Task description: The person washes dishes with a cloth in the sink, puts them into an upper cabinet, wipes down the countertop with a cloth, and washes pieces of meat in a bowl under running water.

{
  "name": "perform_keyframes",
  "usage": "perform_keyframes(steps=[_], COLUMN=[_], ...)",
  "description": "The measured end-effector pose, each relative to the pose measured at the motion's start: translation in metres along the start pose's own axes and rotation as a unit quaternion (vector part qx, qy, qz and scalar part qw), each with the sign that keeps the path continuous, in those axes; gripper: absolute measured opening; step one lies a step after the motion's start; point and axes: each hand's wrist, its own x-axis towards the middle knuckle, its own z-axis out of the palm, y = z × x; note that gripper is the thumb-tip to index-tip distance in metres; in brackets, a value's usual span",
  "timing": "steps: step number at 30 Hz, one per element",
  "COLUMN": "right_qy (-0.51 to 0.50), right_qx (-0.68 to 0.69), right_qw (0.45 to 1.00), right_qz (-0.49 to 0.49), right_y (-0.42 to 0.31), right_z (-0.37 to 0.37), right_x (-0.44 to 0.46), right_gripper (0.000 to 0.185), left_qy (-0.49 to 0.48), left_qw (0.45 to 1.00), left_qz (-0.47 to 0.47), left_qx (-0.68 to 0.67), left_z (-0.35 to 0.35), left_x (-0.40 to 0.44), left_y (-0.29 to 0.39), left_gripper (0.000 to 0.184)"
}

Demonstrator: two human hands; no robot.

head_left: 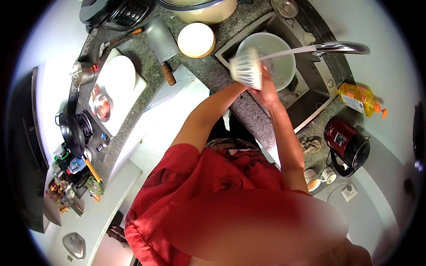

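A white ribbed bowl (246,68), smeared by motion, is tilted over the near left edge of the sink (306,106). My right hand (267,88) grips it from the right, fingers wrapped at its side. My left hand (242,85) meets the bowl's lower left; its fingers are hidden behind the bowl. Behind both hands, a large pale basin (284,73) stands in the sink. From the chrome faucet (341,47), a pale stream of water runs toward the bowl and basin.
On the counter left of the sink are a round white-topped container (196,40), a cleaver (162,40) and a white cutting board (128,99) holding a plate and a metal dish of meat. Right of the sink stand a dish soap bottle (357,98), a red kettle (341,139) and cups.
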Motion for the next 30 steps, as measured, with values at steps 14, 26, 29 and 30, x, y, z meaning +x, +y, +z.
perform_keyframes(steps=[14,26,29,30], right_qy=[-0.005,0.190,0.300,0.295], right_qx=[-0.532,-0.524,-0.618,-0.627], right_qw=[0.831,0.809,0.700,0.717], right_qz=[-0.164,-0.187,-0.193,-0.079], right_y=[-0.038,0.038,0.086,0.099], right_z=[0.122,-0.054,-0.137,-0.153], right_x=[0.101,0.088,0.102,0.111], right_gripper=[0.028,0.032,0.037,0.040], left_qy=[0.155,0.063,0.133,0.122], left_qw=[0.975,0.950,0.941,0.917], left_qz=[0.031,-0.232,-0.178,-0.160], left_qx=[0.159,0.198,0.255,0.343], left_z=[0.024,-0.012,-0.006,-0.002], left_x=[-0.011,0.012,0.011,0.010], left_y=[0.031,0.145,0.112,0.098], left_gripper=[0.048,0.022,0.032,0.030])
